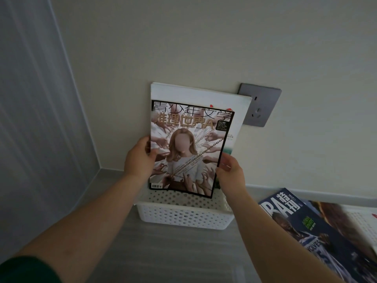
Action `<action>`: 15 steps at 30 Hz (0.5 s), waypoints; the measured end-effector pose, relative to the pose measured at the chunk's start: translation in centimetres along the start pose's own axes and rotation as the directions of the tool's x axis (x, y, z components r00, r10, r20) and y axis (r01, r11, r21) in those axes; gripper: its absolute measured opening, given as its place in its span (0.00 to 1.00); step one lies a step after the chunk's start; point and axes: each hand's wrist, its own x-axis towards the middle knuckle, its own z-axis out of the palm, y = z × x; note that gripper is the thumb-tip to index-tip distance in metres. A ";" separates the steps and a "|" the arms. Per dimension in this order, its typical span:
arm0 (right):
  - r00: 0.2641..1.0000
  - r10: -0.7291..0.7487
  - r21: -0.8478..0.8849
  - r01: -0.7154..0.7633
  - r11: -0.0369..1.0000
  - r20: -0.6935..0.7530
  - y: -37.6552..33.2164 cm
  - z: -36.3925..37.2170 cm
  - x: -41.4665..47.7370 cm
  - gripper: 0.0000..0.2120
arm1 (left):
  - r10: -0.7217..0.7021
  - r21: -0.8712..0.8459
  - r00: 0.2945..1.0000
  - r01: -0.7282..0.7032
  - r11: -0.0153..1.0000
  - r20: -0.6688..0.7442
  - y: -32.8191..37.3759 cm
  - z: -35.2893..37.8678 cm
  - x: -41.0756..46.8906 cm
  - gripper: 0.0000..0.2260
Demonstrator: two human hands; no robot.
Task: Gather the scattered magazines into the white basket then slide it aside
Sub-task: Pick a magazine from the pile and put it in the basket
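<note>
A white perforated basket [183, 216] stands on the floor against the wall. Upright in it, leaning on the wall, is a white-covered magazine [204, 97]. In front of that one I hold a magazine with a woman and chains on its cover [189, 152], upright, its lower edge just above the basket's rim. My left hand [138, 160] grips its left edge and my right hand [231, 172] grips its right edge. To the right, a dark blue basketball magazine [318, 240] lies flat on the floor, overlapping another magazine [342, 219].
A grey wall socket [261, 105] sits behind the upright magazines' top right corner. A pale panelled wall [36, 119] closes the left side, meeting the back wall in a corner. Grey floor [173, 252] stretches in front of the basket.
</note>
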 end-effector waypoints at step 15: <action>0.986 -0.043 0.090 0.029 0.995 0.161 0.1 -0.4 0.0 0.20 | 0.010 0.003 1.000 -0.010 1.000 -0.018 -0.5 -0.2 1.0 0.07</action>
